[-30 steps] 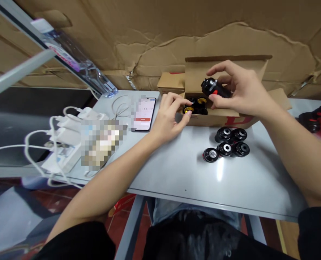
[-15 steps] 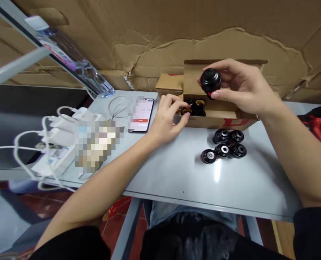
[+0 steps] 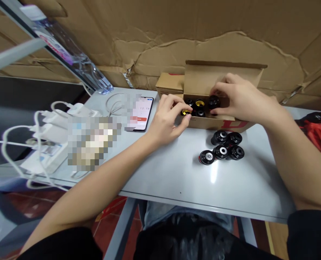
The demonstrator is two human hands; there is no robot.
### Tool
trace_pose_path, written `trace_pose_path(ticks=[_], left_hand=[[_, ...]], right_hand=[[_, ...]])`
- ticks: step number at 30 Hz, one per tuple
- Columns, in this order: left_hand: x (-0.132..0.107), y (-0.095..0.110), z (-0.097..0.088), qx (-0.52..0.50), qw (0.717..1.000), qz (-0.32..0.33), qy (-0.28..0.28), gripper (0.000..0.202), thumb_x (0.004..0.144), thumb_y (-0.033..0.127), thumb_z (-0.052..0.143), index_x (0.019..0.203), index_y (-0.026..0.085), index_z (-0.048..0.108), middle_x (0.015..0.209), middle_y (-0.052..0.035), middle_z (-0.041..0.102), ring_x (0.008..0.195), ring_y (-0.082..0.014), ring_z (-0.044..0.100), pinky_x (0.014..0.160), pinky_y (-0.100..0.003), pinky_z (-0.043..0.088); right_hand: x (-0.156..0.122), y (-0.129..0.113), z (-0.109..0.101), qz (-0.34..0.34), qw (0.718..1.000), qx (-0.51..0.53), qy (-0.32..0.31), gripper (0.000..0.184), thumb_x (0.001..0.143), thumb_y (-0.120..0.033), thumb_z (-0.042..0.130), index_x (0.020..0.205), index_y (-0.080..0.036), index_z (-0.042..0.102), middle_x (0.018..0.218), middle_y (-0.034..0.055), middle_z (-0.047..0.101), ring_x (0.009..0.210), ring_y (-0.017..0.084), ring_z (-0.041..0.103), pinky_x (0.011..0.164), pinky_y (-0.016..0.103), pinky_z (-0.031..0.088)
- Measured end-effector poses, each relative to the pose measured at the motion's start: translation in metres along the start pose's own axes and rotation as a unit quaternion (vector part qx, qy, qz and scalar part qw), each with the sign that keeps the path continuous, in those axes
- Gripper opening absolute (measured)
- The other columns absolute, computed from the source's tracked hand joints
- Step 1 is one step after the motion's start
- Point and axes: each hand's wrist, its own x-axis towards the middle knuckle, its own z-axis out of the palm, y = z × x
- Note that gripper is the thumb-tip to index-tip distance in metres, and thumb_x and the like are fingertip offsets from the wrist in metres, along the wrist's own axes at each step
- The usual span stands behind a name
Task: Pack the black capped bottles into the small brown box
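Observation:
An open cardboard box (image 3: pixel 222 77) stands at the back of the grey table (image 3: pixel 174 173), holding a group of black round parts with gold centres. My left hand (image 3: pixel 167 117) pinches a gold-centred part (image 3: pixel 186 112) at the box's near left corner. My right hand (image 3: pixel 240 99) is down at the box, its fingertips around a black round part (image 3: pixel 214 102) at the right end of the group. The hand partly hides that part. Several black round parts with silver centres (image 3: pixel 220 151) stand in a cluster on the table in front of the box.
A phone (image 3: pixel 140 113) and a white cable lie left of the box. Further left are white chargers (image 3: pixel 56 131) with cables and a pixelated object. A water bottle (image 3: pixel 76 61) lies above them. Red and black items (image 3: pixel 316 131) sit at the right. Cardboard lines the wall.
My right hand has lowered the black part from above the box down into it. My left hand has stayed at the near left corner. The view has shifted slightly.

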Motion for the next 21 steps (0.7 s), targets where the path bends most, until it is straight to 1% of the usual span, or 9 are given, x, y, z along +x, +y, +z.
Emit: trace_pose_path(ticks=[2,4,6,8,11,14,17,19,21], left_hand=[[0.001,0.001,-0.002,0.003,1.000,0.003,0.002,0.018,0.116,0.037,0.070,0.127,0.029,0.082,0.122,-0.0115,0.073,0.118,-0.0336,0.069,0.120,-0.062,0.062],[0.001,0.003,-0.006,0.004,1.000,0.009,-0.006,0.020,0.115,0.039,0.071,0.127,0.028,0.083,0.119,-0.0115,0.074,0.117,-0.0335,0.070,0.117,-0.061,0.063],[0.001,0.008,-0.011,-0.004,0.999,0.033,-0.030,0.022,0.115,0.044,0.072,0.126,0.028,0.084,0.115,-0.0114,0.076,0.113,-0.0332,0.071,0.110,-0.058,0.064],[0.001,0.014,-0.016,-0.030,0.993,0.089,-0.069,0.028,0.118,0.052,0.070,0.126,0.029,0.084,0.110,-0.0104,0.078,0.105,-0.0312,0.073,0.100,-0.052,0.065],[0.002,0.026,-0.021,-0.088,0.969,0.195,-0.127,0.039,0.122,0.065,0.067,0.130,0.029,0.082,0.102,-0.0071,0.080,0.091,-0.0265,0.073,0.086,-0.043,0.061],[0.003,0.037,-0.022,-0.118,0.945,0.258,-0.162,0.042,0.120,0.066,0.075,0.134,0.027,0.080,0.098,-0.0049,0.081,0.086,-0.0250,0.073,0.080,-0.041,0.055],[0.004,0.043,-0.022,-0.098,0.932,0.269,-0.221,0.038,0.121,0.061,0.075,0.130,0.025,0.080,0.100,-0.0057,0.083,0.088,-0.0245,0.074,0.080,-0.040,0.053],[0.003,0.044,-0.022,-0.092,0.926,0.256,-0.262,0.033,0.122,0.056,0.073,0.127,0.025,0.080,0.103,-0.0060,0.086,0.089,-0.0238,0.075,0.081,-0.039,0.053],[0.003,0.043,-0.023,-0.107,0.923,0.237,-0.285,0.026,0.120,0.048,0.073,0.127,0.024,0.080,0.105,-0.0058,0.087,0.089,-0.0236,0.075,0.081,-0.039,0.054]], right_hand=[[0.003,0.002,0.006,0.019,0.999,-0.028,-0.015,0.034,0.097,-0.033,0.089,0.129,-0.024,0.081,0.139,0.0214,0.081,0.125,0.047,0.079,0.106,0.059,0.066],[0.004,0.003,0.012,0.065,0.996,-0.044,-0.043,0.036,0.097,-0.031,0.089,0.132,-0.025,0.081,0.124,0.0172,0.085,0.108,0.042,0.081,0.091,0.051,0.064],[0.005,0.004,0.017,0.100,0.991,-0.062,-0.069,0.040,0.099,-0.033,0.089,0.138,-0.025,0.081,0.110,0.0137,0.087,0.097,0.040,0.081,0.082,0.047,0.060],[0.005,0.005,0.022,0.105,0.988,-0.077,-0.078,0.044,0.101,-0.036,0.089,0.144,-0.026,0.081,0.106,0.0134,0.088,0.095,0.040,0.082,0.080,0.045,0.057],[0.004,0.009,0.028,0.081,0.990,-0.084,-0.077,0.048,0.105,-0.039,0.085,0.151,-0.026,0.080,0.110,0.0138,0.090,0.094,0.039,0.083,0.080,0.044,0.057],[0.003,0.013,0.033,0.067,0.990,-0.091,-0.089,0.051,0.109,-0.039,0.079,0.158,-0.025,0.074,0.111,0.0156,0.089,0.088,0.038,0.082,0.075,0.044,0.058],[0.001,0.014,0.034,0.065,0.989,-0.093,-0.094,0.048,0.114,-0.037,0.071,0.161,-0.025,0.071,0.110,0.0173,0.088,0.080,0.037,0.079,0.071,0.046,0.058],[0.001,0.015,0.035,0.070,0.990,-0.085,-0.093,0.046,0.116,-0.038,0.068,0.160,-0.026,0.069,0.111,0.0178,0.088,0.077,0.036,0.078,0.070,0.046,0.058],[0.002,0.017,0.035,0.072,0.990,-0.070,-0.094,0.047,0.117,-0.041,0.068,0.162,-0.028,0.068,0.113,0.0174,0.088,0.080,0.037,0.079,0.073,0.047,0.060]])
